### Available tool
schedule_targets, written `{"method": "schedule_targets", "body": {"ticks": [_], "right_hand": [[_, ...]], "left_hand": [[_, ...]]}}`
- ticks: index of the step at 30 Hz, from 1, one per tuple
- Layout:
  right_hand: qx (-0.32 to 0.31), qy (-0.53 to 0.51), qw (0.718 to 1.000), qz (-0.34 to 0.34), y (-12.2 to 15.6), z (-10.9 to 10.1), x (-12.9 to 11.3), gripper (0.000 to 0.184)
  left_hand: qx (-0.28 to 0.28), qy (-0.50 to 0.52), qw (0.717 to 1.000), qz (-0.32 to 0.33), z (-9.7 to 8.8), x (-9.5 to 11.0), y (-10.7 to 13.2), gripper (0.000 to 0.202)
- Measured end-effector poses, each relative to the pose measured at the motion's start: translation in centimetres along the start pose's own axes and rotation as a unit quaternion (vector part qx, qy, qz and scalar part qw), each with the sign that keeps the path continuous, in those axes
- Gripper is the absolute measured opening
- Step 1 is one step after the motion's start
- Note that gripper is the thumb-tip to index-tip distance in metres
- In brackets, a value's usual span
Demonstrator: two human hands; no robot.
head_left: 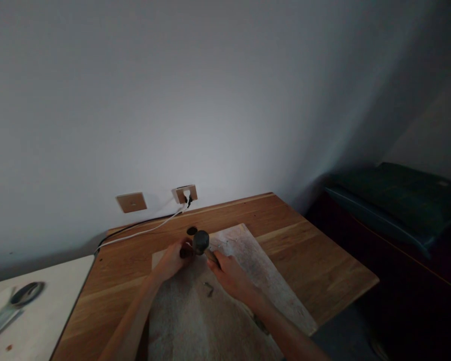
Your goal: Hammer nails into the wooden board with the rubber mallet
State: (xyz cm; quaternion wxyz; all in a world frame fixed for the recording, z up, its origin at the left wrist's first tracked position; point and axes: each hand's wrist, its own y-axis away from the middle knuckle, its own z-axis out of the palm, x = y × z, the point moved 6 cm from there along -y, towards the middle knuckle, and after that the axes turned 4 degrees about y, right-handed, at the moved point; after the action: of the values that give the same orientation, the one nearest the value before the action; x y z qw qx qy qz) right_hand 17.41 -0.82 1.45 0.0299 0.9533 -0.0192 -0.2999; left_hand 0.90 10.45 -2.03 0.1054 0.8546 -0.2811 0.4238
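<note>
My right hand [229, 273] is closed round the wooden handle of a hammer whose dark metal head [201, 241] sits just above a pale worn board [248, 260] on the wooden table [304, 260]. My left hand [173, 259] is closed beside the hammer head, fingers pinched on a small dark object [184, 253] that I cannot make out. A small dark round piece [192, 231] lies on the table beyond the hammer. A little metal bit [209, 288] lies on the board near my right wrist.
Two wooden wall plates [131, 202] sit behind the table, one with a plug and white cable [146, 230]. A white surface with a metal spoon-like tool [18, 298] lies left. A dark cushioned seat [394, 200] stands right.
</note>
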Motion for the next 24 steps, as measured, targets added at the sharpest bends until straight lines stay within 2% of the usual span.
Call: {"method": "schedule_targets", "body": {"ticks": [3,11,15,19,24], "right_hand": [[-0.001,0.006,1.000,0.002,0.0,0.0,-0.3,0.023],[-0.019,0.050,0.998,-0.015,-0.2,0.5,-1.0,0.028],[-0.018,0.072,0.997,-0.012,0.1,0.8,-1.4,0.034],[-0.016,0.077,0.997,-0.011,0.3,0.8,-1.6,0.035],[-0.017,0.067,0.998,-0.008,0.6,0.7,-1.2,0.033]], "left_hand": [[0.013,0.015,1.000,0.010,0.0,-0.5,0.0,0.038],[0.002,0.029,0.999,-0.016,-0.2,-0.2,0.1,0.048],[0.009,0.059,0.998,0.015,-0.4,0.1,0.2,0.051],[0.009,0.047,0.999,0.011,-0.5,0.0,0.2,0.054],[-0.003,0.034,0.999,0.008,-0.3,0.5,0.1,0.047]]}}
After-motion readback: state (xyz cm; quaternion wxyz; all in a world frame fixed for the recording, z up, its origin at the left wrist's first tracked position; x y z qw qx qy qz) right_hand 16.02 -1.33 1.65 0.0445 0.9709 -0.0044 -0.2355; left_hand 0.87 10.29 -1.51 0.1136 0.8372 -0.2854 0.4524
